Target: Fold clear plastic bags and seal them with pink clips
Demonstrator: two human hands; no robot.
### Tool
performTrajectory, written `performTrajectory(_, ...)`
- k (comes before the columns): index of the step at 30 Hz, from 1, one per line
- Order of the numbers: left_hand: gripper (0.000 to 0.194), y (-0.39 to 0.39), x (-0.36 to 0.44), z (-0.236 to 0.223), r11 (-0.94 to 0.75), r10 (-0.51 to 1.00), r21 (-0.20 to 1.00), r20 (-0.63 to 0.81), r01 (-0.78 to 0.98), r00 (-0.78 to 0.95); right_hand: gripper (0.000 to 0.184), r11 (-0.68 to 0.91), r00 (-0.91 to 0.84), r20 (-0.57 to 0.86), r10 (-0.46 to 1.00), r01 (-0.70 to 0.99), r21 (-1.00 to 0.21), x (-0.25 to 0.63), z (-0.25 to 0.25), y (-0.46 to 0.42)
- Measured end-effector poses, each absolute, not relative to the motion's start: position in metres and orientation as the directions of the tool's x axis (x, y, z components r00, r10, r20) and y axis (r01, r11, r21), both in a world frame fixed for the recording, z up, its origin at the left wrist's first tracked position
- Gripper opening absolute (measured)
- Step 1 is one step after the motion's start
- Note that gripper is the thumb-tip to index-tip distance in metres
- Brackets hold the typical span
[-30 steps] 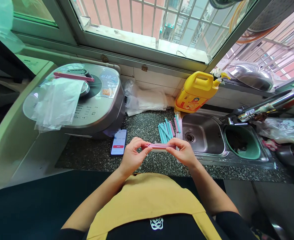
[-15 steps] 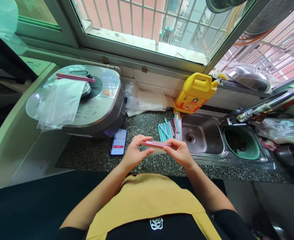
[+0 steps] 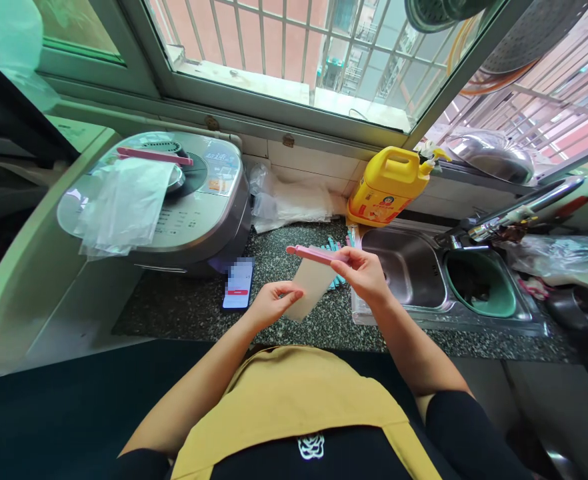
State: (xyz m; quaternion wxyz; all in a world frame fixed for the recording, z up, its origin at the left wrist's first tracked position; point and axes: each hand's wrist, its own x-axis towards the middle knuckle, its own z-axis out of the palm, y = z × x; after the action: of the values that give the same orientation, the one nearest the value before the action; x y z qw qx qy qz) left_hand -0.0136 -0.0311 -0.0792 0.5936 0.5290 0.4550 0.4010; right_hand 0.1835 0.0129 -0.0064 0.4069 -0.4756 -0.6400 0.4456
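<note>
A pink bag clip [image 3: 310, 254] is pinched at its right end by my right hand [image 3: 360, 273], above the counter. From the clip hangs a small translucent plastic bag [image 3: 313, 283], its top edge along the clip. My left hand [image 3: 275, 303] is closed, thumb against fingers, at the left edge of the bag. Behind the bag lie several blue and pink bag clips [image 3: 336, 280], partly hidden by it and by my right hand.
A phone [image 3: 237, 283] lies left of my hands. Beyond it stands a rice cooker [image 3: 189, 227] with plastic bags [image 3: 124, 207] and a pink clip on its lid. More bags [image 3: 294, 200] lie by the wall. A yellow jug [image 3: 384, 190] stands behind the sink [image 3: 411, 267].
The pink clip has risen and tilted, with my right hand moving up and slightly right. My left hand has come down from the clip's left end to the bag, which now shows fully.
</note>
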Motion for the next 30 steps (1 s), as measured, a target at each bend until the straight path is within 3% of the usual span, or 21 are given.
performTrajectory(7,0.055,-0.046,-0.013,-0.107,0.12,0.945,0.99,-0.137,0.073,0.297,0.024,0.158,-0.174,0.123,0.977,0.203,-0.966,0.185,-0.002,0.025)
performTrajectory(12,0.05,-0.044,-0.029,-0.115,0.113,0.911,0.987,-0.149,0.115,0.385,0.024,0.163,-0.194,0.123,0.973,0.209,-0.964,0.187,0.001,0.03)
performTrajectory(17,0.066,-0.005,-0.051,-0.058,-0.151,0.972,0.98,0.124,0.127,0.201,0.03,0.174,-0.367,0.061,0.928,0.283,-0.943,0.178,0.006,0.028)
performTrajectory(20,0.048,0.012,-0.046,-0.017,-0.227,0.947,0.946,0.16,0.23,0.28,0.032,0.196,-0.429,0.042,0.903,0.322,-0.926,0.173,0.008,0.029)
performTrajectory(23,0.027,0.017,-0.034,0.003,-0.186,0.957,0.946,0.114,0.265,0.265,0.037,0.211,-0.42,0.071,0.905,0.296,-0.931,0.172,0.006,0.031)
performTrajectory(27,0.026,0.019,-0.031,0.006,-0.154,0.972,0.964,0.109,0.216,0.209,0.048,0.274,-0.375,0.183,0.909,0.204,-0.94,0.174,-0.012,0.03)
performTrajectory(30,0.024,0.022,-0.034,0.011,-0.187,0.973,0.96,0.152,0.21,0.172,0.042,0.34,-0.323,0.258,0.911,0.23,-0.912,0.172,-0.032,0.023)
